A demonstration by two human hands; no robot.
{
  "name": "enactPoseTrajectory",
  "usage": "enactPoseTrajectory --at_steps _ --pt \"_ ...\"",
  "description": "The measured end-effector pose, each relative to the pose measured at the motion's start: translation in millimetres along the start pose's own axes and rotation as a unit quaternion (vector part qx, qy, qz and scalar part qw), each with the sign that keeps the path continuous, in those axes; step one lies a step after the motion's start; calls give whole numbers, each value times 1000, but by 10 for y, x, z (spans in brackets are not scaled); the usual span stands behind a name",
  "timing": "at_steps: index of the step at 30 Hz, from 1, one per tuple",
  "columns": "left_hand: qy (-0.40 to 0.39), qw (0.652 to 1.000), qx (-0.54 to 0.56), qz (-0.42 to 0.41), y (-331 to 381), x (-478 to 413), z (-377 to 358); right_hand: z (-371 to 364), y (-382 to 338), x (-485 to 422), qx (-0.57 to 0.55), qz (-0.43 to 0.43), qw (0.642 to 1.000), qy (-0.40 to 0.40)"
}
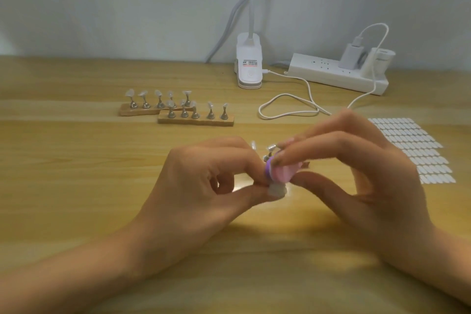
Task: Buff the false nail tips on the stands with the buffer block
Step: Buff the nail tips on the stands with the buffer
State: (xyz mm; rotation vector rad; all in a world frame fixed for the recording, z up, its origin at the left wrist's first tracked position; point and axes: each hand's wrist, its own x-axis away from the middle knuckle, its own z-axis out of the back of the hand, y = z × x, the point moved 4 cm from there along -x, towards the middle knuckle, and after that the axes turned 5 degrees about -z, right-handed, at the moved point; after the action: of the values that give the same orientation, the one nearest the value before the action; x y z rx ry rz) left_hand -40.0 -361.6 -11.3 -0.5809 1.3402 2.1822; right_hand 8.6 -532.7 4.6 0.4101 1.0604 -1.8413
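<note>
**2 hands meet above the table**

The right hand (pixel 369 173) pinches the pink and purple buffer block (pixel 279 172) between its thumb and curled fingers. The left hand (pixel 204 181) pinches a blurred, pale nail tip (pixel 276 190) touching the block's underside. The front stand (pixel 196 121) and back stand (pixel 137 111) sit well behind.

Wall (pixel 102 2): plain and pale grey. It stands right behind the far edge of the table.
Table (pixel 63 173): light brown wood with long stripes. It fills all the lower part of the view.
Lamp (pixel 249 69): a white clip lamp at the far edge of the table, a bit right of the middle. Its thin neck goes up and out of sight.
Power strip (pixel 331 72): white, lying near the far right corner with a white plug (pixel 350 56) in it.
Cord (pixel 293 107): thin and white, looping on the table in front of the lamp.
Light: soft, with a shiny patch on the wood near the middle.
</note>
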Motion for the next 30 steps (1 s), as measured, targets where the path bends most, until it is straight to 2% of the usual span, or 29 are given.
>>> enactPoseTrajectory --at_steps 2,5,9,12,15,19,27,30 --pt "-6 1000 -16 -13 25 2 -16 2 6 -1 0 9 1000 -5" --pt "5 1000 -9 9 -20 1 17 63 78 -18 -7 -27 999 18" --pt "13 999 -18 24 -48 -14 31 -7 -48 21 -21 31 999 -29" --pt "12 999 -22 27 -37 -11 25 -1 -78 -11 11 33 999 -17" --pt "6 999 -16 30 -24 -22 28 -18 -131 -6 18 71 997 -24" --pt "11 999 0 34 -30 -25 28 8 -113 19 24 53 998 4" --pt "5 1000 7 30 -19 -32 21 3 -122 18 10 62 998 0" --pt "8 999 11 31 -15 -20 21 27 -78 -1 21 40 999 4"
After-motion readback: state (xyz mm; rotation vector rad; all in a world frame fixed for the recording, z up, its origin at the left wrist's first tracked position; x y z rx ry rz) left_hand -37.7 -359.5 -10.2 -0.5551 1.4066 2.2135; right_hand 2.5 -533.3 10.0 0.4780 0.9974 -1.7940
